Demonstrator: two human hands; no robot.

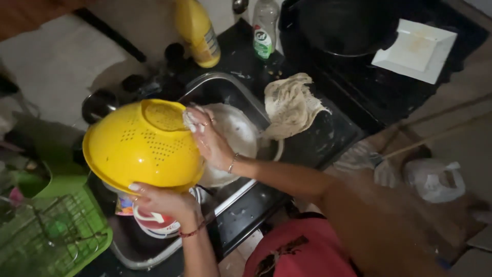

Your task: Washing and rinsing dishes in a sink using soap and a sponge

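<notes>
An upturned yellow colander (pixel 141 149) is held over the sink (pixel 218 79). My left hand (pixel 166 202) grips its lower rim from below; a red cord is on that wrist. My right hand (pixel 209 137), with rings and a bracelet, presses soapy fingers against the colander's upper right side. White foam sits at the fingertips, and I cannot tell whether a sponge is under them. Below the colander a large white bowl (pixel 238 136) lies in the sink, with red and white dishes (pixel 156 224) near my left wrist.
A beige cloth (pixel 291 105) hangs over the sink's right edge. A yellow bottle (pixel 199 33) and a clear bottle with a green label (pixel 265 31) stand behind the sink. A dark pan (pixel 341 25) and square white plate (pixel 416 48) lie on the stove. A green dish rack (pixel 48 233) is left.
</notes>
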